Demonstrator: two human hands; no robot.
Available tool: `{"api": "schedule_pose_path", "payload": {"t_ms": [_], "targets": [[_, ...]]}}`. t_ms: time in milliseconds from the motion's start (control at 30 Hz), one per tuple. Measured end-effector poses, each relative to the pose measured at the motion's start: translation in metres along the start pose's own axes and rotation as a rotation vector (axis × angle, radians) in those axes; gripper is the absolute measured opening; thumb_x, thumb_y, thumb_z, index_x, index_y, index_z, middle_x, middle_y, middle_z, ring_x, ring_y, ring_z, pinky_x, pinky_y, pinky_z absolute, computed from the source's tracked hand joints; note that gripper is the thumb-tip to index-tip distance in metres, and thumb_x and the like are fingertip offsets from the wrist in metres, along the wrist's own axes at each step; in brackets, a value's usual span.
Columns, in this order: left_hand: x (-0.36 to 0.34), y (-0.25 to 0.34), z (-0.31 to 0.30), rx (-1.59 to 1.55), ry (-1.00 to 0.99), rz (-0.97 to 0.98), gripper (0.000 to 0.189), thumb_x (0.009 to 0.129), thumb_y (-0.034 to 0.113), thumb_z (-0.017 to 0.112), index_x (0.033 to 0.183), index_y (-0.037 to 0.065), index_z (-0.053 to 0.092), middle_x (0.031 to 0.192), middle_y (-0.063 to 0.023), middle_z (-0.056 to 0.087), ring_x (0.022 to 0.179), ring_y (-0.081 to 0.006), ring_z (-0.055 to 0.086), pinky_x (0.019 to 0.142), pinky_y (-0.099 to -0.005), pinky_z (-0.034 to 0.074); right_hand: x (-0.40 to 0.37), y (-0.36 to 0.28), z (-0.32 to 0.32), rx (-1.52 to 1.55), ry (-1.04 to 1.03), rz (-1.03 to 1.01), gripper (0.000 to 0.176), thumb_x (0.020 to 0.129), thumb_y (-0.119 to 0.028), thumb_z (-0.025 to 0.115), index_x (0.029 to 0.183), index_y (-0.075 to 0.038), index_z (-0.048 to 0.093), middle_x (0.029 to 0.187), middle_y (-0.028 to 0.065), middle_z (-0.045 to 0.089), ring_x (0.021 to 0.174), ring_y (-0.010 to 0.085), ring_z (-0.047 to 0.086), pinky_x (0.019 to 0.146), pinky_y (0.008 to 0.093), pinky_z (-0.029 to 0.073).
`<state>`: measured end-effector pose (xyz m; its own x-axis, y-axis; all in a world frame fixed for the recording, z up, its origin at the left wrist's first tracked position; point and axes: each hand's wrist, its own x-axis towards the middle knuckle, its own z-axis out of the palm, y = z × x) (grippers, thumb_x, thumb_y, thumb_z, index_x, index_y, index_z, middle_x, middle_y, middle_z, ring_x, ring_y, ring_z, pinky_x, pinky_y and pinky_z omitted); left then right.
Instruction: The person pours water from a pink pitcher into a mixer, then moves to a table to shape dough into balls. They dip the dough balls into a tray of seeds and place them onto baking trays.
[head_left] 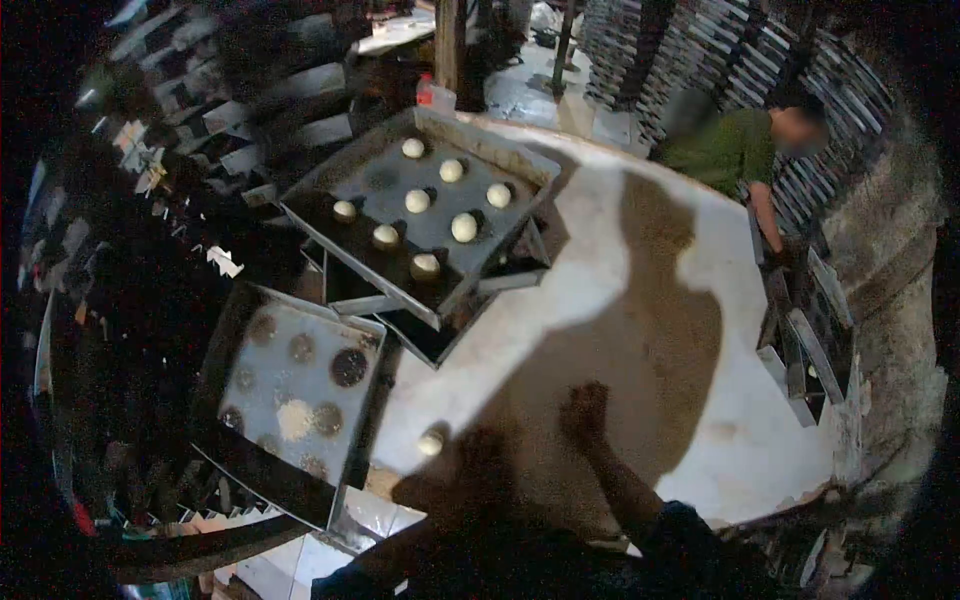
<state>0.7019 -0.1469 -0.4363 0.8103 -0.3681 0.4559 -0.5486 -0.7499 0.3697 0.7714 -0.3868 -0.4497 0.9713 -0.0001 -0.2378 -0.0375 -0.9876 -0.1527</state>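
Note:
My right hand [586, 408] rests on the floured white table [640, 220] in deep shadow, so its fingers are too dark to read. My left hand [468, 458] is low on the table, just right of a single dough ball [430, 443]; whether it touches the ball is unclear. Further away a dark metal tray [372, 182] sits tilted on stacked trays and carries several round dough balls [463, 227]. To the left lies another tray [300, 385] with round floury marks and no balls.
A co-worker in a green shirt [722, 150] stands at the far right of the table, one hand down at upright trays [805, 340] along the right edge. Racks of stacked trays [690, 50] fill the background. A red-capped bottle [428, 92] stands behind the trays.

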Motion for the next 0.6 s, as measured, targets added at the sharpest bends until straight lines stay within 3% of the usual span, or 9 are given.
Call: {"api": "schedule_pose_path", "payload": {"t_ms": [67,133,167,200,267,333,400,600], "targets": [[0.002,-0.003,-0.003,-0.013,-0.002,-0.007,0.039,0.087,0.025,0.046,0.116,-0.002,0.051,0.123,-0.0209,0.048,0.117,-0.0365,0.042,0.100,-0.0495,0.031,0.001,-0.015,0.019,0.031,0.020,0.046,0.038,0.083,-0.023,0.055,0.109,0.004,0.048,0.111,0.0255,0.047,0.116,0.0419,0.038,0.102,0.0577,0.020],[0.001,-0.002,-0.004,-0.008,0.006,-0.005,0.039,0.087,0.025,0.046,0.116,-0.002,0.051,0.123,-0.0212,0.048,0.117,-0.0366,0.041,0.100,-0.0498,0.031,-0.017,-0.022,0.071,-0.216,0.330,-0.350,0.024,0.071,-0.027,0.060,0.079,-0.004,0.061,0.088,0.0185,0.058,0.094,0.0388,0.051,0.094,0.0542,0.031],[-0.001,-0.002,-0.003,-0.008,0.007,0.001,0.039,0.087,0.025,0.046,0.116,-0.002,0.051,0.123,-0.0213,0.047,0.118,-0.0367,0.041,0.101,-0.0499,0.031,-0.051,-0.011,0.056,-0.073,0.483,-0.484,0.024,0.083,-0.019,0.055,0.096,0.000,0.048,0.094,0.0211,0.046,0.095,0.0386,0.044,0.090,0.0553,0.032],[-0.003,-0.003,-0.005,-0.004,0.012,0.003,0.040,0.087,0.025,0.046,0.116,-0.002,0.051,0.123,-0.0214,0.047,0.118,-0.0367,0.041,0.101,-0.0500,0.031,-0.042,0.013,0.051,-0.068,0.502,-0.492,0.024,0.083,-0.019,0.055,0.096,0.000,0.048,0.094,0.0211,0.046,0.095,0.0386,0.044,0.090,0.0553,0.032],[-0.005,-0.002,-0.005,-0.005,0.010,0.004,0.040,0.087,0.025,0.046,0.116,-0.002,0.051,0.123,-0.0217,0.047,0.118,-0.0368,0.041,0.101,-0.0502,0.031,-0.036,0.057,0.058,-0.002,0.318,-0.255,0.030,0.083,-0.023,0.055,0.100,0.001,0.049,0.100,0.0230,0.047,0.097,0.0400,0.044,0.090,0.0562,0.032],[-0.003,-0.001,-0.005,-0.010,0.013,0.001,0.040,0.087,0.024,0.046,0.116,-0.003,0.051,0.124,-0.0220,0.047,0.119,-0.0369,0.040,0.101,-0.0505,0.030,-0.012,0.050,0.002,0.053,0.589,-0.436,0.026,0.071,-0.026,0.060,0.082,-0.003,0.057,0.085,0.0196,0.055,0.088,0.0412,0.049,0.093,0.0552,0.031],[-0.002,0.000,-0.005,-0.017,0.018,-0.005,0.040,0.087,0.024,0.046,0.116,-0.003,0.051,0.124,-0.0222,0.047,0.119,-0.0370,0.040,0.101,-0.0507,0.030,0.023,0.028,0.019,0.110,0.363,-0.067,0.035,0.083,-0.030,0.053,0.094,0.004,0.052,0.100,0.0251,0.047,0.100,0.0420,0.043,0.094,0.0569,0.030],[0.002,0.000,-0.005,-0.028,0.029,0.004,0.041,0.087,0.024,0.046,0.116,-0.004,0.051,0.125,-0.0231,0.046,0.120,-0.0374,0.039,0.102,-0.0515,0.029,-0.042,0.028,0.040,-0.026,0.259,-0.240,0.040,0.079,-0.028,0.053,0.101,0.006,0.054,0.112,0.0262,0.050,0.117,0.0478,0.037,0.104,0.0576,0.018]]}}
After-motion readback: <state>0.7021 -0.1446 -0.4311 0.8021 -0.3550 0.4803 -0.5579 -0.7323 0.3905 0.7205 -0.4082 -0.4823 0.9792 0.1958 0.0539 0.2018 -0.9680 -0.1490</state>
